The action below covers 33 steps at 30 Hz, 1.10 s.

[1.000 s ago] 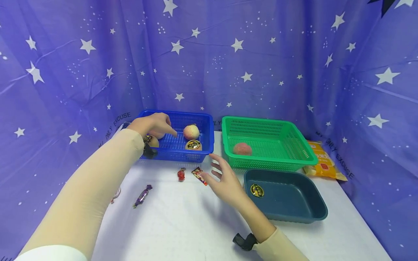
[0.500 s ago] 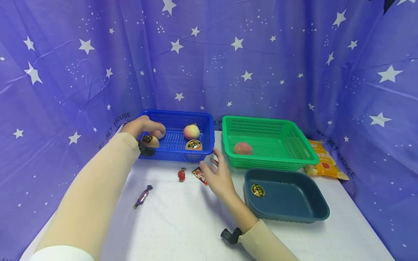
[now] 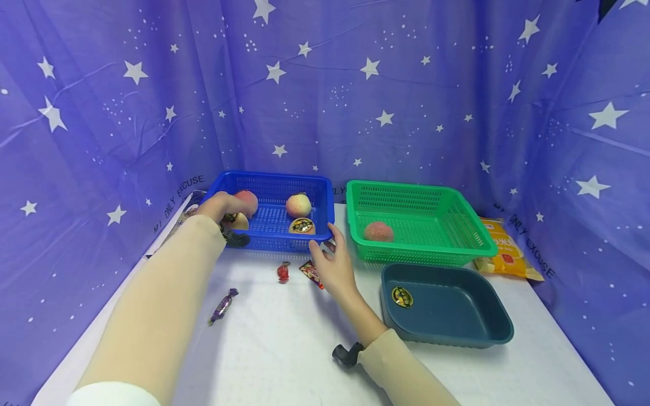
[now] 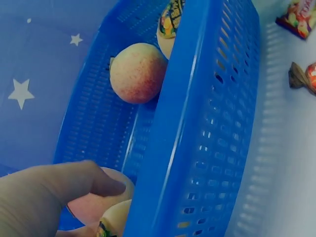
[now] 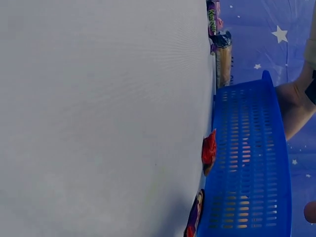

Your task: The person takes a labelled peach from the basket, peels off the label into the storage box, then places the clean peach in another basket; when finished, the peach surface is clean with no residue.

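Observation:
At the left end of the blue basket (image 3: 276, 243), my left hand (image 3: 218, 207) reaches over the rim. One finger lies against a pink peach (image 4: 101, 197), close to a pale peach with a label (image 4: 117, 217). Its other fingers are mostly hidden, so a grip cannot be made out. My right hand (image 3: 332, 265) is at the basket's near right corner, thumb and fingers spread about it. Two more peaches share the basket: one blushed (image 3: 298, 205), one labelled (image 3: 302, 226). By the right hand lie a red-wrapped candy (image 3: 282, 273) and a flat candy packet (image 3: 311, 273).
A green basket (image 3: 442, 256) with a pink peach (image 3: 378, 232) stands to the right. In front of it is a dark teal tray (image 3: 447, 341). An orange food packet (image 3: 503, 251) lies beyond. A purple-wrapped candy (image 3: 222, 307) is on the white table (image 3: 274, 361).
My left hand lowers into the blue basket's left end, then shifts slightly nearer, uncovering more of the pink peach. My right hand moves up to the basket's near right corner. The baskets stay put.

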Each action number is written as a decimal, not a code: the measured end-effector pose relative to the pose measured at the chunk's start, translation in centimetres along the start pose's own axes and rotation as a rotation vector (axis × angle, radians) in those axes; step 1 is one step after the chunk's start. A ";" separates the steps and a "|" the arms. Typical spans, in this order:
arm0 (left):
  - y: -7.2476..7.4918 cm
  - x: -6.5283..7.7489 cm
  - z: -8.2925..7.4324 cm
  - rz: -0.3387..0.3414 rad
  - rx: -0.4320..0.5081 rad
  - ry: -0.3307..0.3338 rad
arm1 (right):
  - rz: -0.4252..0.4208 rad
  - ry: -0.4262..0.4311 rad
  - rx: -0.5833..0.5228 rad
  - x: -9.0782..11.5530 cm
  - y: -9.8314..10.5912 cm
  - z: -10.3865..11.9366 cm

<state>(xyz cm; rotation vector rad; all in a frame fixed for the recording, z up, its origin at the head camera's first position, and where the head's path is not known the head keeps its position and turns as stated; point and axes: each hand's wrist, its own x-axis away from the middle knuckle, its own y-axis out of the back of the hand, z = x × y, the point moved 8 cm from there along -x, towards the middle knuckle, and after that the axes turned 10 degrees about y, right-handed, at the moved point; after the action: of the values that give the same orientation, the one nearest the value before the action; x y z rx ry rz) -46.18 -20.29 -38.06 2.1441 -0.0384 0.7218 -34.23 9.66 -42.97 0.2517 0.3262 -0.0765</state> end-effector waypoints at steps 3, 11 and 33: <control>0.2 -0.2 0.3 -0.036 0.008 0.025 | -0.013 -0.007 0.003 -0.3 -0.3 0.0; 0.2 -1.0 0.7 -0.089 -0.021 0.057 | -0.066 -0.008 0.011 -0.9 -0.6 -0.5; 1.1 -2.1 0.2 -0.165 0.112 -0.049 | -0.157 -0.017 -0.077 -1.6 -0.3 -1.1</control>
<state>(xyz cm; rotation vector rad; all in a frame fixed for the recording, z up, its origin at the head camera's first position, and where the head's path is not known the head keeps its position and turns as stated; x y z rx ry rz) -48.13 -21.62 -38.47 2.2406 0.1552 0.5871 -36.10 9.67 -43.57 0.1486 0.3309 -0.2201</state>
